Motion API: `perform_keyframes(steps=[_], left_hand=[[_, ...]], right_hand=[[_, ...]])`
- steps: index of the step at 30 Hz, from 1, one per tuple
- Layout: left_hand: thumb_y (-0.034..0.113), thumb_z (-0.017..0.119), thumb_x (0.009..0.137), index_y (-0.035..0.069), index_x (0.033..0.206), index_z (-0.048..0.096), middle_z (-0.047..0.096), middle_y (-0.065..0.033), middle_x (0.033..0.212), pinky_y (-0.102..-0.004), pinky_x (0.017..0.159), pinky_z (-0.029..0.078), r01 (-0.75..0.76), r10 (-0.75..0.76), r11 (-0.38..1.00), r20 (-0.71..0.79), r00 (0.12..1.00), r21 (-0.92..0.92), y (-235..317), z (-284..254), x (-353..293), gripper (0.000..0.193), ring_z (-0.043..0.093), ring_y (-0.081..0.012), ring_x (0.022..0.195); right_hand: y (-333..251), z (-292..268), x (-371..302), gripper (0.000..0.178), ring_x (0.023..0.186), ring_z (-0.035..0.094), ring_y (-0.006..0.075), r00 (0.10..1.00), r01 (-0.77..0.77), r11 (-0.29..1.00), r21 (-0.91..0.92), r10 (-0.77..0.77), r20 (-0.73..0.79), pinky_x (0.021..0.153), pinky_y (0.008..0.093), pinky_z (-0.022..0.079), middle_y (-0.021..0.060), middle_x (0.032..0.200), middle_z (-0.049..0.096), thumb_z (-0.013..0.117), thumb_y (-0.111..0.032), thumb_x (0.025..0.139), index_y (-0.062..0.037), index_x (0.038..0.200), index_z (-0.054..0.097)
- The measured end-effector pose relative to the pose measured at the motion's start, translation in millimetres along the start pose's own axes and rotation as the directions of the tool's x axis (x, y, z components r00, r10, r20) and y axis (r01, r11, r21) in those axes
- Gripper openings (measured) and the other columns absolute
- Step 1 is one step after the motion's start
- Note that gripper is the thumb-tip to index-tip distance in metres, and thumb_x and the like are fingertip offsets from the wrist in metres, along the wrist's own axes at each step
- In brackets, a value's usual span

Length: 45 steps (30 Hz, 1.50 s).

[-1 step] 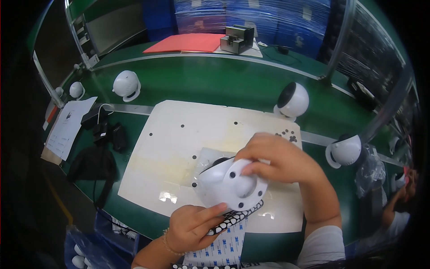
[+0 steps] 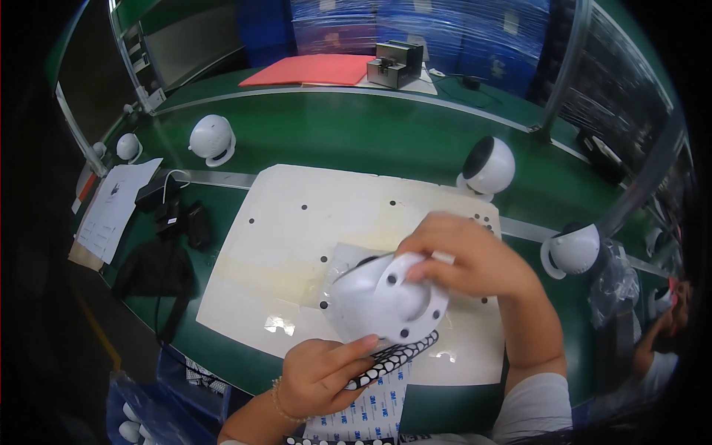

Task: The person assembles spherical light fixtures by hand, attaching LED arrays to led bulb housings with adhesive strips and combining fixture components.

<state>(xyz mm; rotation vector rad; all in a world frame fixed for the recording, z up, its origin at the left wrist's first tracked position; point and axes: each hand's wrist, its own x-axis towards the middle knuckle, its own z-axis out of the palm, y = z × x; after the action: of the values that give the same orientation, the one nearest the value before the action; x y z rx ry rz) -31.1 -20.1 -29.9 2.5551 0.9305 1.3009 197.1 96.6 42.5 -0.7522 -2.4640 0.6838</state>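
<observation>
A white, rounded unit (image 2: 360, 297) is held tilted above a pale mat (image 2: 256, 256) on a green bench (image 2: 371, 133), its ring-shaped base (image 2: 417, 326) turned up toward the viewer, with three dark dots (image 2: 404, 334) showing on it. The right hand (image 2: 463, 256) grips the far edge of the base, thumb pressed on the ring's face, fingers wrapped over the rim. The left hand (image 2: 319, 380) pinches a black strip with white spots (image 2: 393, 361) and rests its index fingertip at the unit's near edge. The strip lies just below that edge; whether they touch is hard to tell. If the right thumb slid on the smooth shell, the unit could tip and drop onto the mat, since the left hand seems to give only light support. Pressing with the thumb might also shift a dot beside it. Loose dark discs (image 2: 324, 259) lie near the unit and could get caught underneath if it were set down carelessly.
</observation>
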Motion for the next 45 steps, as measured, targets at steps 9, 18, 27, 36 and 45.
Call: perform_keyframes(steps=[9,18,27,36,45], left_hand=[[0.009,0.067,0.055,0.003,0.092,0.064,0.057,-0.0102,0.114,-0.0269,0.053,0.047,0.052,-0.046,0.994,0.065,0.997,-0.101,2.6,-2.1,1.0,0.037,0.058,-0.0181,0.06],[0.012,0.071,0.057,0.007,0.089,0.063,0.064,-0.0047,0.094,-0.028,0.056,0.048,0.051,-0.043,0.993,0.074,0.996,-0.107,1.5,-0.3,0.2,0.034,0.06,-0.0189,0.066],[0.01,0.073,0.055,0.006,0.078,0.058,0.063,-0.0085,0.091,-0.03,0.063,0.05,0.16,-0.152,0.943,0.052,0.987,-0.292,0.7,-0.5,-1.7,0.028,0.061,-0.0229,0.073],[0.009,0.072,0.061,0.005,0.097,0.058,0.061,-0.0087,0.099,-0.0325,0.069,0.049,0.144,-0.084,0.946,0.212,0.974,-0.289,0.8,3.3,4.9,0.039,0.06,-0.0244,0.082],[0.005,0.069,0.062,0.006,0.102,0.059,0.061,-0.007,0.098,-0.0317,0.069,0.048,0.084,-0.004,0.948,0.253,0.967,-0.306,-0.9,-1.2,-1.7,0.041,0.06,-0.0233,0.081]], right_hand=[[110.6,19.1,50.7,0.012,0.078,0.054,0.0234,0.851,-0.201,0.753,-0.627,-0.183,-0.493,0.065,0.035,0.044,0.0056,0.083,0.056,0.062,-0.013,0.073,-0.0064,0.083,0.06],[183.3,14.1,4.5,0.017,0.085,0.056,0.0253,0.845,-0.535,0.574,-0.62,0.354,-0.402,0.072,0.0407,0.043,0.0049,0.09,0.06,0.056,-0.023,0.08,-0.0079,0.085,0.062],[201.6,-1.4,-82.6,0.039,0.099,0.052,0.0273,0.514,-0.815,0.488,-0.313,0.357,-0.78,0.089,0.0404,0.035,0.0133,0.098,0.059,0.061,-0.033,0.078,-0.0065,0.106,0.058],[95.8,-39.6,-68.2,0.021,0.072,0.056,0.022,0.544,-0.654,0.61,-0.448,-0.033,-0.839,0.07,0.0347,0.043,0.006,0.078,0.06,0.064,-0.02,0.078,-0.0045,0.09,0.06],[-7.9,32.1,-17.3,0.026,0.074,0.054,0.0091,0.847,-0.238,0.71,0.663,0.486,-0.216,0.067,0.0237,0.045,0.0027,0.082,0.058,0.063,-0.025,0.083,-0.0035,0.095,0.055]])
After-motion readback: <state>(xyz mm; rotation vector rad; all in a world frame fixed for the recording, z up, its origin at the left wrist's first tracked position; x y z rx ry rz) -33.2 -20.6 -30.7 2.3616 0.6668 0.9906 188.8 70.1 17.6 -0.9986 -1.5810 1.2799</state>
